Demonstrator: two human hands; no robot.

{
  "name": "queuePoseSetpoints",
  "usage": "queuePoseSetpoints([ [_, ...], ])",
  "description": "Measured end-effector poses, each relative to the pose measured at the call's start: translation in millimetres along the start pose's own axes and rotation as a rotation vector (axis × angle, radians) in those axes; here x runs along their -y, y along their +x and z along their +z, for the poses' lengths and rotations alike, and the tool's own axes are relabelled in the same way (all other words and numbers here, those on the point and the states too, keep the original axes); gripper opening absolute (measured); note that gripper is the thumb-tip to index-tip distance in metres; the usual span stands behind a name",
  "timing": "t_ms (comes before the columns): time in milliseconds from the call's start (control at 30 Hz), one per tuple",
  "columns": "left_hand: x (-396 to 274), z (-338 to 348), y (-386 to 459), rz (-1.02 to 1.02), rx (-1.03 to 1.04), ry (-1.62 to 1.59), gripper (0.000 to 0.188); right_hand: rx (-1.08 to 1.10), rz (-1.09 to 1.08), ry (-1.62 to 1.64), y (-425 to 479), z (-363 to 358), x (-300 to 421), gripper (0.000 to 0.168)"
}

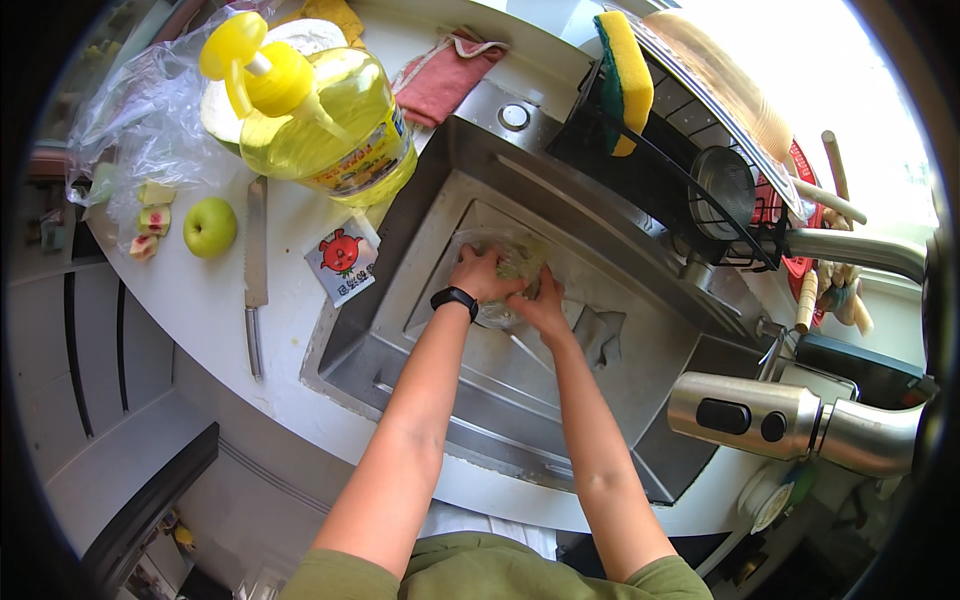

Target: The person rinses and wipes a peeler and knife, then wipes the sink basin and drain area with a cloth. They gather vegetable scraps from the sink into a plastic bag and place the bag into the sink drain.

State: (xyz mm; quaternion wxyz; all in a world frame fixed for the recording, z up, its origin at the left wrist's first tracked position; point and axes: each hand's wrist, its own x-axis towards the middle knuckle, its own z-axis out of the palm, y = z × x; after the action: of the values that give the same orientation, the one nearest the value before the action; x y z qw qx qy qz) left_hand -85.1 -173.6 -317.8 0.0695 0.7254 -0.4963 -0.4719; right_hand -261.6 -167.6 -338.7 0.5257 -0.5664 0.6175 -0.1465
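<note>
Down in the stainless steel sink (652, 409), a clear plastic bag (491, 315) with pale green stuff (523, 257) lies crumpled between my hands. My left hand (484, 276), with a black band on its wrist, presses over the bag from the left, fingers curled into it. From the right, my right hand (546, 304) holds the bag's edge with bent fingers. What the green stuff is, I cannot tell. Just right of my right hand a grey cloth-like piece (600, 337) lies on the sink floor. A thin white strip (529, 351) is below the bag.
Left on the counter (300, 390) are a serrated knife (256, 277), a green apple (210, 227), cut fruit pieces (154, 220), a printed packet (343, 259) and a yellow soap pump bottle (337, 142). A black rack (660, 172) holds a sponge (628, 82). The faucet (742, 416) juts in from the right.
</note>
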Motion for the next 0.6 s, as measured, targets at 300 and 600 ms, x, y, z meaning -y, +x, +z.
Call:
queuePoseSetpoints([
  [300, 1.6, 10.7, -22.5, -0.065, -0.039, -0.125, 0.088, 0.091, 0.043, -0.111, 2.4, 7.9, -6.6, 0.089],
  [600, 0.1, 20.6, -42.8, -0.225, -0.133, -0.208, 0.084, 0.041, 0.132, 0.056, -9.8, 24.0, 1.8, 0.082],
])
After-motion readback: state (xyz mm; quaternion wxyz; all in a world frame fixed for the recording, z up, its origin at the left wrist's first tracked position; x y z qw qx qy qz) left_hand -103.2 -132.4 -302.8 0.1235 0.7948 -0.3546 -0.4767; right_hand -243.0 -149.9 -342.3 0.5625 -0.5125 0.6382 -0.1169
